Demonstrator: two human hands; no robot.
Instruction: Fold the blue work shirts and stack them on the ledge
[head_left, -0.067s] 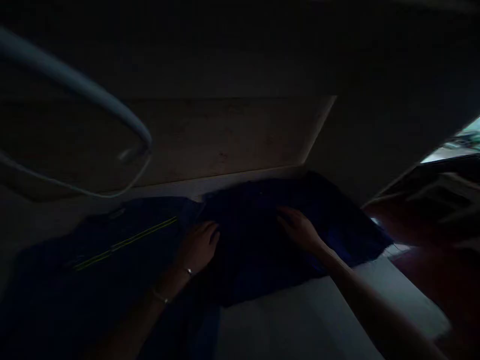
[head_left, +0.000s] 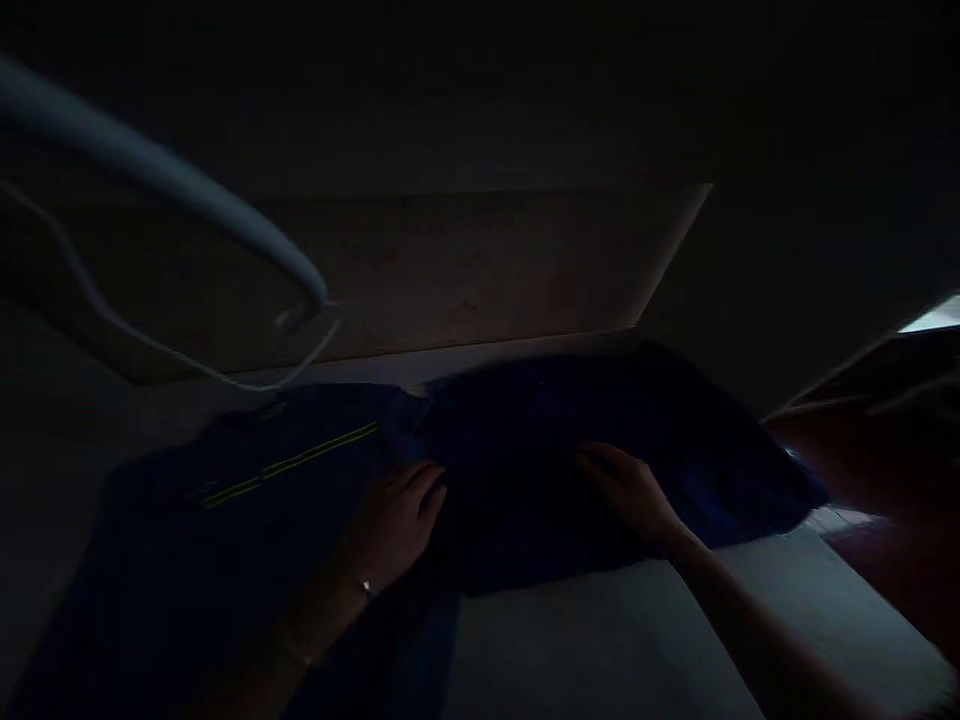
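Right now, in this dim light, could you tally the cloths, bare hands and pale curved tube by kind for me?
Cloths: 2, a striped blue cloth and a plain dark-blue cloth
Bare hands: 2, the left hand and the right hand
Pale curved tube: 1
Total: 5

2 hands | 1 striped shirt | 1 dark cloth | 2 bracelets | 1 tube | 1 cord | 1 table
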